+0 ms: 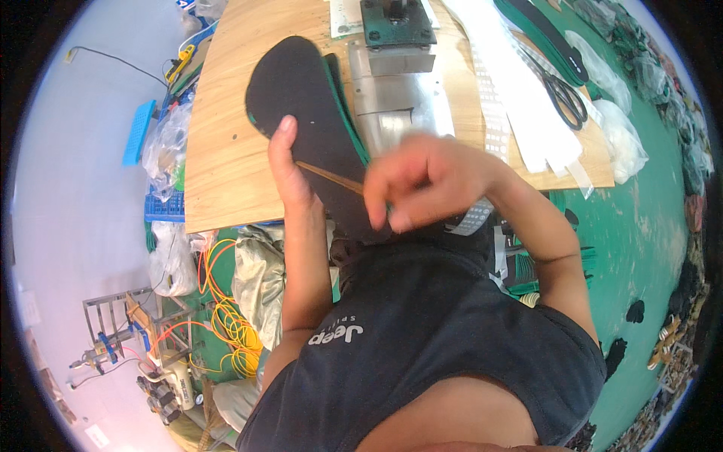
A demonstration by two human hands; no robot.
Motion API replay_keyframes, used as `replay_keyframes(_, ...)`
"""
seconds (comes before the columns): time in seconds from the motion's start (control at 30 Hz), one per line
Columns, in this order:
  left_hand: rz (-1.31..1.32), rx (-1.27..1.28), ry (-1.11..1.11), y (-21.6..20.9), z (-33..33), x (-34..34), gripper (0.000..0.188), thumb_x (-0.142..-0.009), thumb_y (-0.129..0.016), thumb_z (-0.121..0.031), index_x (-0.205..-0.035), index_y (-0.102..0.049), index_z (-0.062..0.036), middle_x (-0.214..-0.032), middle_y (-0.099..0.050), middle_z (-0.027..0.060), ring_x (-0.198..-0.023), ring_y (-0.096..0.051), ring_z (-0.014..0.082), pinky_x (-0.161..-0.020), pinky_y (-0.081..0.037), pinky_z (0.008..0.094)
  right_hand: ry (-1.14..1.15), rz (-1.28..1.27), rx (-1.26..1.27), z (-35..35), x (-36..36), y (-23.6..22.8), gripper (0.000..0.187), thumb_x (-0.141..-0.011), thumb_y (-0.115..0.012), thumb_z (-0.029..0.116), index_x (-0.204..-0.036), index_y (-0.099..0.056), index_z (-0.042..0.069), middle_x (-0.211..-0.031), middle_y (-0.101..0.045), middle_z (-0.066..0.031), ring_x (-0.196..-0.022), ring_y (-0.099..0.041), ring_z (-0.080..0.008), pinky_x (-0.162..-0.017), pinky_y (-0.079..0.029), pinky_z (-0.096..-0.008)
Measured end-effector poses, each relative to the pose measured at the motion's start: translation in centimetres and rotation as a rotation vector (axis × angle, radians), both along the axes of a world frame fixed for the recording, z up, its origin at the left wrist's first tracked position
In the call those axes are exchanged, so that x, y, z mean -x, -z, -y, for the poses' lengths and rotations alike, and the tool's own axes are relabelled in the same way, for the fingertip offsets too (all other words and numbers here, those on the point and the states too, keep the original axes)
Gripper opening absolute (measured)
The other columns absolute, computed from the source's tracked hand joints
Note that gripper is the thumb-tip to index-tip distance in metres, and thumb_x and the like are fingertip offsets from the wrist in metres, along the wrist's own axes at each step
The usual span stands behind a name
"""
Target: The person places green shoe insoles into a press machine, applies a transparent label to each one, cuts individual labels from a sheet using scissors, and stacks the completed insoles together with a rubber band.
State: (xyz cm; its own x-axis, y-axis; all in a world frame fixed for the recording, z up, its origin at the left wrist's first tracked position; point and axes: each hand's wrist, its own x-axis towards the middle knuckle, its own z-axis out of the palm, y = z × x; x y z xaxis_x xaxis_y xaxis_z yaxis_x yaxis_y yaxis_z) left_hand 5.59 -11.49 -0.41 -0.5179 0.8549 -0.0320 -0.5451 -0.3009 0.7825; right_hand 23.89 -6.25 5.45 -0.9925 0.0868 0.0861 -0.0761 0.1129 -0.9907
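My left hand (288,169) is closed round a stack of black shoe insoles (301,87) with green edges, thumb on the top face. The insoles are held tilted, their broad end up and away from me. Across their middle runs a thin brown band (329,176), from beside my left thumb to the fingers of my right hand (429,181). That hand is over the narrow end, blurred, its fingers curled in. Whether it grips the band or an insole edge is hidden.
Behind the insoles, a metal press (399,90) stands on the wooden table (226,166). To its right lie white printed strips (520,113), black scissors (565,102) and more green-edged insoles (553,45). Yellow hoses (233,331) coil on the floor at left.
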Motion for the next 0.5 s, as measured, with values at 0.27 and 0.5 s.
replay_keyframes(0.27, -0.038, -0.337, -0.026, -0.6, -0.8, 4.6, 0.048, -0.078, -0.058, -0.02, -0.12, -0.047, -0.0004, -0.113, -0.057, 0.0126, -0.103, -0.056, 0.0264, -0.093, -0.044, 0.0415, 0.46, -0.074, 0.529, 4.0, -3.9, 1.5, 0.044, -0.081, -0.061, 0.014, -0.12, -0.051, -0.004, -0.075, -0.063, -0.0099, -0.059, -0.056, -0.0122, -0.052, -0.042, -0.0214)
replay_keyframes(0.5, -0.484, -0.319, -0.063, 0.0, 0.3, 3.0, 0.088, -0.069, -0.065, -0.042, -0.138, -0.024, -0.0048, -0.14, -0.032, 0.0142, -0.127, -0.034, 0.03, -0.107, -0.025, 0.0445, 0.825, -0.179, -0.616, 0.4, 3.0, 0.2, 0.05, -0.071, -0.073, 0.032, -0.101, -0.052, 0.0, -0.089, -0.056, -0.0184, -0.086, -0.055, -0.0353, -0.076, -0.044, -0.0381)
